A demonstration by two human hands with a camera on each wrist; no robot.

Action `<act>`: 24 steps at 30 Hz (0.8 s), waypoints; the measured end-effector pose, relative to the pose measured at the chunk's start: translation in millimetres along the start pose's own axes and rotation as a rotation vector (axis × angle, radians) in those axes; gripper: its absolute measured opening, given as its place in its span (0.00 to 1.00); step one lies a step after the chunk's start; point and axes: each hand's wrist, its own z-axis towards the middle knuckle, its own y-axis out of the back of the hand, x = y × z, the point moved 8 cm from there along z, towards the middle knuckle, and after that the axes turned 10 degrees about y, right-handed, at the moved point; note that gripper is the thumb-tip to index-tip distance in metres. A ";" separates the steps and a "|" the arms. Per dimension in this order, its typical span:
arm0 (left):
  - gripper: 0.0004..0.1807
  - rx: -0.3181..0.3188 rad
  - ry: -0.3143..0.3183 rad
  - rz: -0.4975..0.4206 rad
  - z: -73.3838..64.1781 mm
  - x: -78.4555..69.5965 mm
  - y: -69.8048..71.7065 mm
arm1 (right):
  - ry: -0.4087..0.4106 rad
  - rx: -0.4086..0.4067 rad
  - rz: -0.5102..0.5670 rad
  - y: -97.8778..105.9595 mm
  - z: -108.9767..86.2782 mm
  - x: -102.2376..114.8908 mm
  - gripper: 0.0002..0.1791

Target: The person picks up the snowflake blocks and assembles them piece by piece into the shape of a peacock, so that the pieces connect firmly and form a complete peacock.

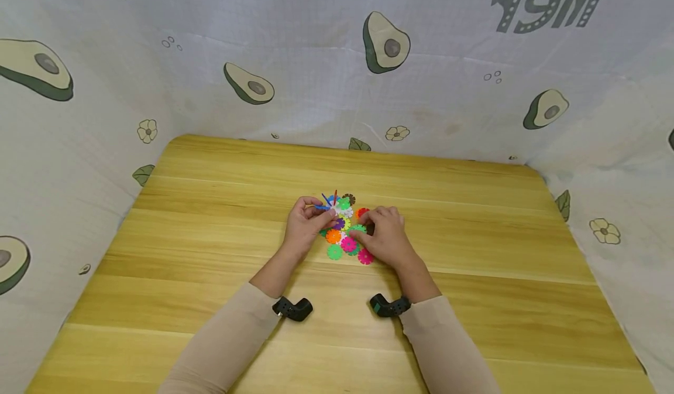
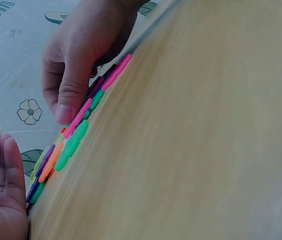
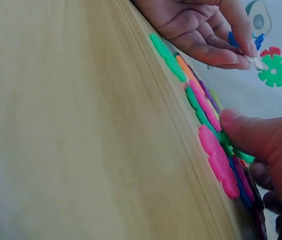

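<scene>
My left hand [image 1: 301, 230] pinches a small cluster of slotted plastic snowflake discs, raised above the table. A white disc [image 3: 256, 62] sits at its middle, with a green disc [image 3: 273, 71], a red disc [image 3: 271, 51] and blue discs [image 3: 259, 41] joined on. My right hand [image 1: 389, 236] reaches down into the loose discs, its thumb and fingers at a green disc [image 1: 359, 229] that looks pinched at the edge. Around it lie an orange disc [image 1: 333, 237], a pink disc [image 1: 348, 244] and a purple disc [image 1: 339, 224].
Toward the near side of the pile lie a light green disc [image 1: 334, 252] and another pink disc [image 1: 365, 257]. A red disc [image 1: 361, 212] and a brown disc [image 1: 350, 198] are farther back. The wooden table [image 1: 210, 265] meets a printed cloth [image 1: 316, 43] behind and at both sides.
</scene>
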 end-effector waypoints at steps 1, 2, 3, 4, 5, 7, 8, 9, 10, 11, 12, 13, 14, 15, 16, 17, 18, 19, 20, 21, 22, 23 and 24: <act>0.15 0.003 -0.001 0.002 -0.3 -0.2 -0.3 | -0.005 -0.018 0.040 0.5 0.0 -0.6 0.16; 0.15 0.006 -0.002 0.008 -0.5 -0.1 -0.3 | -0.016 -0.043 0.097 1.5 0.1 -1.2 0.15; 0.15 0.009 -0.001 0.012 -0.8 -0.2 -0.6 | -0.028 -0.076 0.161 2.8 0.1 -1.8 0.13; 0.14 0.011 0.001 0.017 -1.1 -0.2 -0.8 | -0.038 -0.114 0.231 4.0 0.1 -2.1 0.11; 0.14 0.014 0.003 0.024 -1.4 -0.2 -1.2 | -0.049 -0.151 0.307 5.1 0.0 -2.5 0.10; 0.14 0.019 0.010 0.038 -2.1 -0.5 -2.3 | -0.066 -0.217 0.456 6.0 -0.5 -2.3 0.08; 0.14 0.021 0.014 0.045 -2.2 -0.4 -2.7 | -0.067 -0.242 0.514 6.3 -0.6 -1.6 0.09; 0.14 0.023 0.019 0.048 -2.1 -0.1 -3.0 | -0.063 -0.258 0.553 5.9 -0.5 -0.4 0.09; 0.14 0.025 0.024 0.050 -2.1 0.1 -3.5 | -0.055 -0.266 0.585 5.1 -0.2 1.0 0.09; 0.13 0.029 0.028 0.050 -2.2 0.3 -4.2 | -0.046 -0.269 0.614 4.1 0.2 2.7 0.09; 0.13 0.033 0.033 0.048 -2.2 0.6 -4.8 | -0.035 -0.271 0.631 3.3 0.4 4.3 0.09; 0.12 0.038 0.039 0.045 -1.8 1.3 -5.2 | -0.021 -0.273 0.642 2.8 0.8 6.0 0.09; 0.12 0.043 0.045 0.041 -1.9 1.7 -5.7 | -0.005 -0.277 0.649 2.4 1.1 7.6 0.09; 0.12 0.049 0.050 0.038 -1.7 2.3 -6.2 | 0.010 -0.282 0.654 2.1 1.3 8.7 0.09; 0.11 0.053 0.056 0.033 -2.0 2.6 -6.6 | 0.026 -0.290 0.657 2.3 1.4 9.7 0.08; 0.11 0.055 0.060 0.032 -2.1 3.0 -6.8 | 0.038 -0.298 0.655 2.6 1.3 10.4 0.08; 0.11 0.058 0.064 0.030 -2.1 3.4 -6.8 | 0.050 -0.309 0.651 3.3 1.1 10.9 0.07; 0.11 0.059 0.066 0.030 -2.2 3.7 -6.8 | 0.063 -0.319 0.643 4.0 0.8 11.5 0.06; 0.11 0.058 0.066 0.030 -2.5 3.6 -6.7 | 0.073 -0.326 0.632 4.7 0.5 12.1 0.06; 0.11 0.059 0.065 0.031 -2.5 3.7 -6.6 | 0.082 -0.331 0.617 5.1 0.3 12.6 0.05; 0.11 0.058 0.064 0.032 -2.6 3.7 -6.3 | 0.088 -0.336 0.601 5.5 0.0 13.0 0.05; 0.11 0.057 0.062 0.033 -2.5 3.8 -6.2 | 0.095 -0.339 0.587 6.1 -0.3 13.7 0.05; 0.11 0.057 0.060 0.034 -2.3 4.0 -6.0 | 0.105 -0.342 0.571 6.7 -0.6 14.8 0.05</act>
